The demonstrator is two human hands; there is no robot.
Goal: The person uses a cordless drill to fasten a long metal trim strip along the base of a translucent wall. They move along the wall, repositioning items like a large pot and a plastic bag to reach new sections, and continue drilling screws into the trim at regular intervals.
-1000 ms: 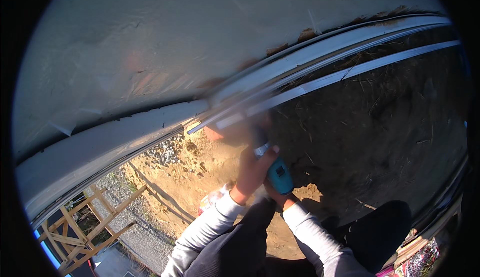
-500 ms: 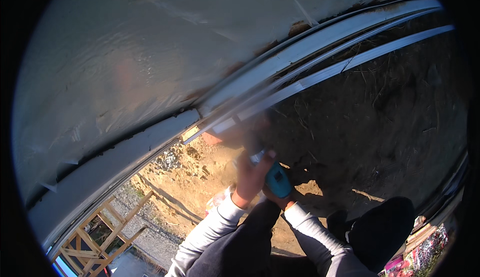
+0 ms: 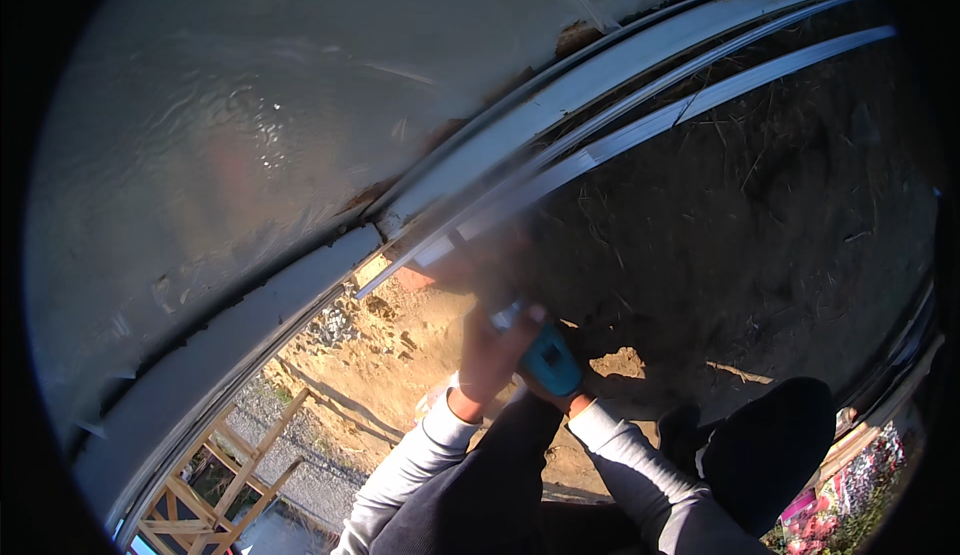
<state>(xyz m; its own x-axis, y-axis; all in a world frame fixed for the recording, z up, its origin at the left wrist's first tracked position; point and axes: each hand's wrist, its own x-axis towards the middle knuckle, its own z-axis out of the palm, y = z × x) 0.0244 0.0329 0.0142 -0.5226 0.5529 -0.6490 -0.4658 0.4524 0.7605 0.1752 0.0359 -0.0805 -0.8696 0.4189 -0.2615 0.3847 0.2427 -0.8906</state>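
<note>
Both my hands are closed round a teal corded-or-cordless power tool (image 3: 551,360), its exact kind unclear. My left hand (image 3: 487,360) wraps the front part near a silvery section. Under the rear of the teal body, my right hand (image 3: 545,391) grips from below, its fingers mostly hidden. The tool's front end points up toward a white metal rail (image 3: 570,167) and is smeared by haze or motion, so I cannot tell whether it touches. Beside its tip lies a reddish block (image 3: 415,277), partly blurred.
A large grey glossy panel (image 3: 250,75) with a rusty lower edge spans the upper left. Sunlit dirt (image 3: 400,355) and shaded soil (image 3: 720,215) lie below. Lower left stands a wooden frame (image 3: 225,475) by gravel (image 3: 315,470). Colourful packaging (image 3: 820,515) lies lower right.
The view has shifted a little, so the panel and rails sit slightly lower left or higher. Both hands stay on the tool in nearly the same place.
</note>
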